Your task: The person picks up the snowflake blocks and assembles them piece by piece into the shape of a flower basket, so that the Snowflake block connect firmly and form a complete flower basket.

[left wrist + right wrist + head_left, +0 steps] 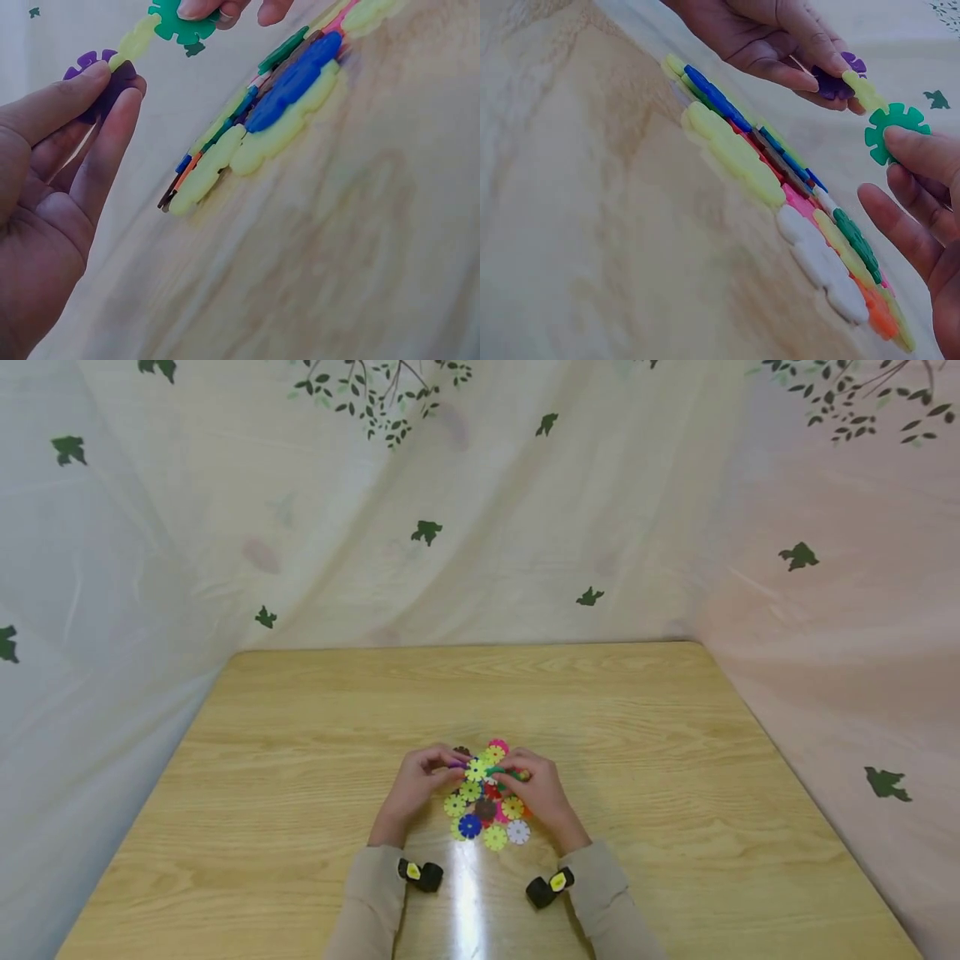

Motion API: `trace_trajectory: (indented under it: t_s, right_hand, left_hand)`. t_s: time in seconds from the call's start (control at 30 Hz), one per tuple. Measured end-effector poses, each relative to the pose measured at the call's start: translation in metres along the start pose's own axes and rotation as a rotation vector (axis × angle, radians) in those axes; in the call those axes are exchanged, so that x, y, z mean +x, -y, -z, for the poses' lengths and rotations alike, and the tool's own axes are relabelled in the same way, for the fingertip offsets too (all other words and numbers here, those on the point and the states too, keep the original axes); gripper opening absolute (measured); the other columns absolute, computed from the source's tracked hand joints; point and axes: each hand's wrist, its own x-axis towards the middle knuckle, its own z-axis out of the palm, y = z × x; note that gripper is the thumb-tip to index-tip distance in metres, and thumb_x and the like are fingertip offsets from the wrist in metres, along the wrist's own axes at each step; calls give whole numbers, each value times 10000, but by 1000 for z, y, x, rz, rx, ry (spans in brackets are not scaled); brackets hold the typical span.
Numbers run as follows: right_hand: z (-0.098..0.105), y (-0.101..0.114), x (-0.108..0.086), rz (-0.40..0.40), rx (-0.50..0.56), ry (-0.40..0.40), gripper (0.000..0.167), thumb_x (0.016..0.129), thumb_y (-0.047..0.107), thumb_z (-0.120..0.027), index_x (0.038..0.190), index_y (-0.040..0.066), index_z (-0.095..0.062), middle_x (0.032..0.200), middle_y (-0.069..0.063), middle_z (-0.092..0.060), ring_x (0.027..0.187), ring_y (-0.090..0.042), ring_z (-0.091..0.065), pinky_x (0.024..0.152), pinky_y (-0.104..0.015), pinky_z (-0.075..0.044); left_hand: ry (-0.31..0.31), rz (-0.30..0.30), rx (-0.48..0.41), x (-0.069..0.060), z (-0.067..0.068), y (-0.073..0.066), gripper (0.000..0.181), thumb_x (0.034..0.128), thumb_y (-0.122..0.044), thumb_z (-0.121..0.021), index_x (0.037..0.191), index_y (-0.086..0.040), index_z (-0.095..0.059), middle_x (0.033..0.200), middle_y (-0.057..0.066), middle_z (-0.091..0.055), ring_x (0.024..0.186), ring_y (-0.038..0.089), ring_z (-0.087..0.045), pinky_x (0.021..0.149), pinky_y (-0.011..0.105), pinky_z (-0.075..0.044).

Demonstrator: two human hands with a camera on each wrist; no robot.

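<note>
My left hand (414, 783) pinches a purple notched, flower-shaped disc (829, 85) between thumb and fingers. A pale yellow disc (863, 91) is joined edge-on to the purple one. At its other end the yellow disc meets a green notched disc (897, 117), which my right hand (543, 787) holds between thumb and forefinger. These pieces form a short row, raised above a pile of loose discs. Among the pile are a blue disc (469, 826), a brown disc (486, 810) and a white disc (518, 832). How deeply the notches interlock cannot be told.
The pile lies on a wood-grain table (300, 718), between and below my hands. Other yellow discs (495, 837) lie at its near side. A pale curtain (487, 585) with leaf prints hangs behind and beside the table. Each sleeve carries a black wrist camera (429, 877).
</note>
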Motion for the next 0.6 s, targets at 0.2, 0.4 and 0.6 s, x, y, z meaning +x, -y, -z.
trace_trajectory:
  t_s: [0.2,0.4,0.6]
  right_hand:
    - [-2,-2,1,42,-10,-2,104,863,49,-698,927,-28,-729,928,-175,-664,710,-227,-695,610,-248,-606]
    - [-2,-5,-2,70,-27,-10,88,861,22,-689,913,-38,-727,920,-186,-664,697,-261,-696,596,-256,-605]
    - [-1,-2,-3,43,-32,-8,106,868,4,-675,929,-70,-719,935,-218,-665,720,-344,-696,619,-293,-613]
  left_hand:
    - [-2,50,-28,0,-2,-2,125,850,51,-655,932,135,-613,1127,296,-636,856,116,-674,742,274,-611]
    - [11,64,-13,0,-5,0,117,868,47,-643,935,135,-605,1134,289,-634,864,112,-661,721,267,-612]
    - [12,53,-2,0,-9,2,93,879,63,-624,929,137,-599,1142,313,-615,904,159,-648,702,265,-614]
